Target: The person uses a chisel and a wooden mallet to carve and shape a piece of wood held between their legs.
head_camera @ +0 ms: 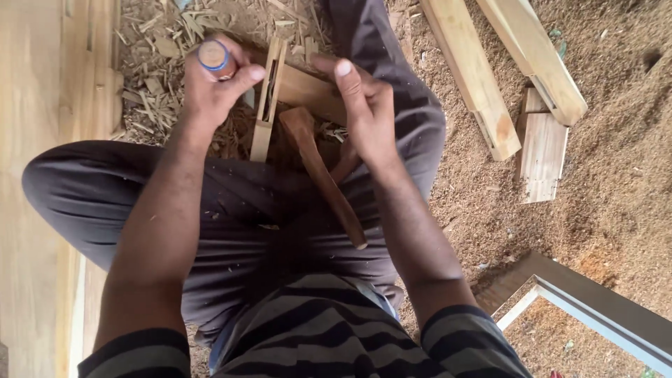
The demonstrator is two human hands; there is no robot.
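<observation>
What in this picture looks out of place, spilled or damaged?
Wood chips and sawdust cover the ground, chips piled thickest by the left hand, which grips a blue-ringed tool handle. The right hand steadies a slotted wooden piece. A wooden mallet lies loose on the lap. Nothing looks broken.

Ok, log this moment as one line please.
left hand: grips round wooden tool handle | right hand: steadies slotted pale wooden piece | brown wooden mallet: on lap, untouched
</observation>
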